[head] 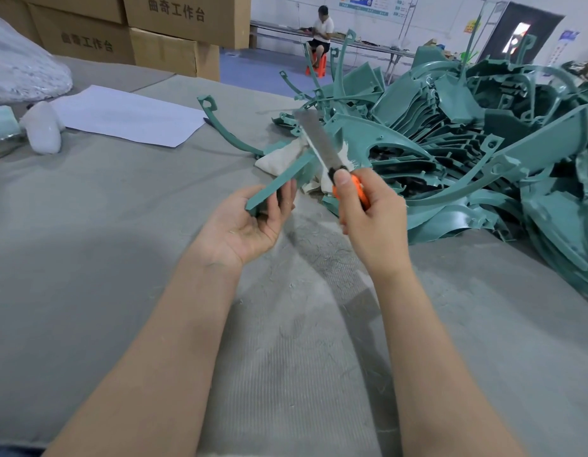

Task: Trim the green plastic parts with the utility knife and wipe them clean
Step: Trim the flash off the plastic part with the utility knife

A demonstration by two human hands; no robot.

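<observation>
The flat green plastic strip [279, 183] is pinched in the left hand [250, 225], its long axis slanting up-right until its far end is crossed by the long blade of the orange-handled utility knife [320, 148] gripped by the right hand [371, 219].

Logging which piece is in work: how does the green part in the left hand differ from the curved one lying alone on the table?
The held part is a straight flat bar; the curved part is a thin arc with a looped end. The held part is gripped by the left hand, off the table; the curved part lies untouched on it. Both are the same green plastic.
</observation>
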